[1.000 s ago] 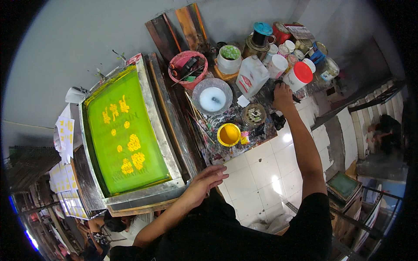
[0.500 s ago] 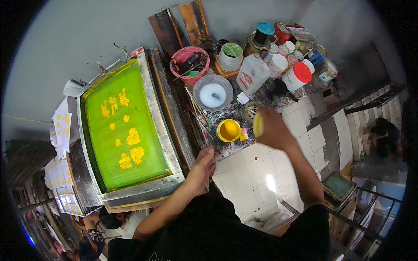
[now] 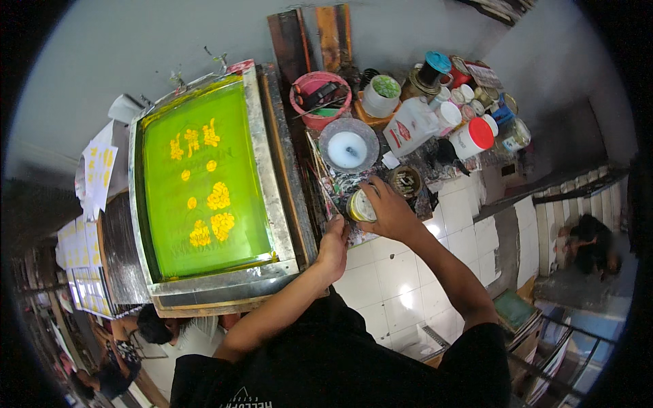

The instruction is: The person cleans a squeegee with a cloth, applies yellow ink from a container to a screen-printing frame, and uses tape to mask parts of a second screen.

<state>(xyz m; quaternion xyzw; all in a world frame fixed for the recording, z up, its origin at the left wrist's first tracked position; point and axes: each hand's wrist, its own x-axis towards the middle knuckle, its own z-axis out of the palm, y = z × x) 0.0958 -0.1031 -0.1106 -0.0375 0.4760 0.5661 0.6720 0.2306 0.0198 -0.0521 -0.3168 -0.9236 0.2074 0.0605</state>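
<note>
My right hand (image 3: 389, 212) reaches over the table with its fingers curved around a round lid (image 3: 365, 207). The lid is pale with a yellow edge and sits at the mouth of a small paint jar, which the lid and fingers mostly hide. Whether it is fully seated I cannot tell. Close by on the left, at the table's near edge, is my left hand (image 3: 333, 248), thumb up and fingers curled. What it grips, if anything, is hidden. Just beyond my right hand stands a container of short whitish sticks (image 3: 406, 181).
A framed green printing screen (image 3: 204, 183) with yellow designs lies on the left. Farther back are a bowl of whitish liquid (image 3: 347, 148), a pink bucket (image 3: 316, 119), a translucent jug (image 3: 412, 128) and several paint containers. White floor tiles (image 3: 377, 279) show below the table. People sit at both sides.
My right hand has moved left with the lid, from beside the open yellow paint jar to over it, covering its mouth. My left hand stays near the table edge. The view has shifted slightly.
</note>
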